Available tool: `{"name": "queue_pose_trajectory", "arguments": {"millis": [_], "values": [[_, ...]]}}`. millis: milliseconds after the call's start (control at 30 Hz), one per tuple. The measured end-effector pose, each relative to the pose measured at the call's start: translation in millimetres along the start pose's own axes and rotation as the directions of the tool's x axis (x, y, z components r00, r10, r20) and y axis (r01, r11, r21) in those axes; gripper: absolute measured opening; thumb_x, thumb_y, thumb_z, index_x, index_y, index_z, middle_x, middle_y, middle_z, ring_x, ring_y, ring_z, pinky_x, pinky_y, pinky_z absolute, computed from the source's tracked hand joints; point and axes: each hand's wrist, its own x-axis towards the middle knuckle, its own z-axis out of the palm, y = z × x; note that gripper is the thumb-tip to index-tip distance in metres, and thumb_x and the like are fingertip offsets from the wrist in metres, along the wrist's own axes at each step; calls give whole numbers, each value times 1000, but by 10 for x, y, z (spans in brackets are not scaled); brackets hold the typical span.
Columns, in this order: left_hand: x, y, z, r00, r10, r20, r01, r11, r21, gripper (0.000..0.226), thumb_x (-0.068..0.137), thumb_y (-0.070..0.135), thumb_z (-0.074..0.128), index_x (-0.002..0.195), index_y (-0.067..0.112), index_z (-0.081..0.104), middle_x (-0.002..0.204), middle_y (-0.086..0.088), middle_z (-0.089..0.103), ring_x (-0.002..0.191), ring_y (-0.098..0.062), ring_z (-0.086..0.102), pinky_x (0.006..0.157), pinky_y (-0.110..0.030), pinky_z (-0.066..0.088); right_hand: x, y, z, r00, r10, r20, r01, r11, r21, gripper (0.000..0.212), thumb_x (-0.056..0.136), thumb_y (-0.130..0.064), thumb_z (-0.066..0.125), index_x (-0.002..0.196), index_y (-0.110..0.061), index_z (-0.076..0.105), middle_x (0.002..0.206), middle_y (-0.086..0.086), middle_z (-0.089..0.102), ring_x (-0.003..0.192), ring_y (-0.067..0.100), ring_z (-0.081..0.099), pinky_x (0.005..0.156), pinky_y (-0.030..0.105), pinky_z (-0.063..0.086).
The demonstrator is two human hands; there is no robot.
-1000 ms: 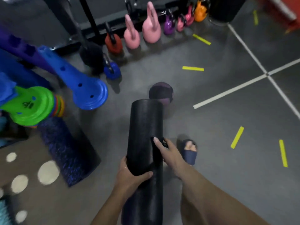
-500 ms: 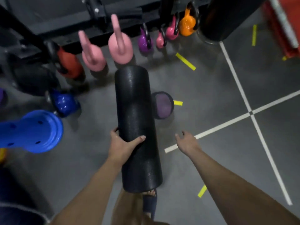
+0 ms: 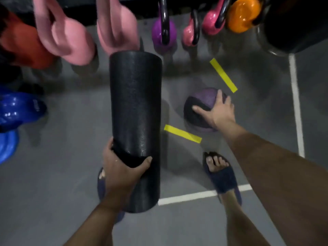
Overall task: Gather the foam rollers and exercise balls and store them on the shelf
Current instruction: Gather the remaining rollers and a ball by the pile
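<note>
A long black foam roller is carried lengthwise above the floor, its far end pointing at the kettlebells. My left hand grips it near its lower end, thumb wrapped over the top. A purple and black exercise ball lies on the grey floor to the right of the roller. My right hand lies spread over the ball's right side, thumb and fingers curving round it. No shelf is in view.
A row of kettlebells stands along the top: orange-red, two pink ones, purple, small pink, orange. A blue kettlebell sits at the left. Yellow tape strips and white lines mark the floor. My sandalled feet stand below.
I have moved forward toward the kettlebells. My right hand left the roller, reached out and now lies on the purple ball. The left hand keeps holding the roller alone.
</note>
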Motion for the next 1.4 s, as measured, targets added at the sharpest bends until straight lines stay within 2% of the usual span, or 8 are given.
{"name": "queue_pose_trajectory", "arguments": {"millis": [100,200,300,367,533,733,1100,1400], "values": [[-424,-17,42,971,-161,-179,187,972,139,119,46,59,91,143,17,35,133,-10,47,125,-36,45,105,-52,42,-413,-206,136,995,-104,2,103,979,-177,106,83,-80,51,162,-21,13,165,26,8,149,51,15,120,56,23],[-1010,-118,-87,885,-306,-350,407,873,267,120,49,56,91,143,9,35,124,-22,47,111,-44,45,95,-57,40,-1001,-466,180,936,-329,127,348,920,-182,74,91,-72,46,148,-26,49,157,18,40,144,44,34,113,52,38],[-1565,-213,-351,684,-582,-439,694,705,147,117,47,50,95,141,16,34,129,-27,45,118,-47,43,95,-62,41,-1721,-708,-4,705,-485,517,534,843,61,45,99,-58,49,129,-30,66,137,-3,65,133,25,54,111,40,42],[-1888,-241,-541,548,-719,-427,804,594,31,114,48,52,94,139,17,34,131,-27,44,120,-46,42,96,-63,40,-2125,-746,-90,625,-519,583,629,777,17,38,104,-47,44,108,-21,71,123,4,71,117,28,62,97,37,47],[-2328,-528,-1189,331,-864,-378,858,443,-261,116,51,55,94,142,19,32,136,-25,42,126,-45,40,97,-63,39,-2709,-801,0,726,-528,442,642,750,-158,37,105,-33,47,91,-8,70,101,19,73,98,39,66,83,41,50],[-2543,-1537,-1953,414,-841,-349,756,531,-382,118,51,60,91,144,22,29,139,-20,43,127,-43,39,99,-61,40,-3489,-1434,655,651,-601,465,756,572,-319,28,95,-37,54,105,-20,73,111,10,75,108,35,68,87,39,53],[-3172,-3643,-3793,605,-707,-366,756,654,-15,122,58,78,70,155,30,13,146,-9,35,127,-35,40,103,-54,39,-5440,-2948,2630,621,-544,565,780,501,-375,44,100,-30,58,139,-9,54,132,16,63,124,36,57,98,33,44],[-2844,-4736,-4808,430,-806,-407,799,549,-245,124,57,67,82,154,26,18,142,-14,38,124,-40,38,103,-61,40,-6338,-3665,3792,613,-444,654,789,391,-474,50,96,-33,57,141,-11,49,140,17,54,130,37,52,106,38,43]]}}
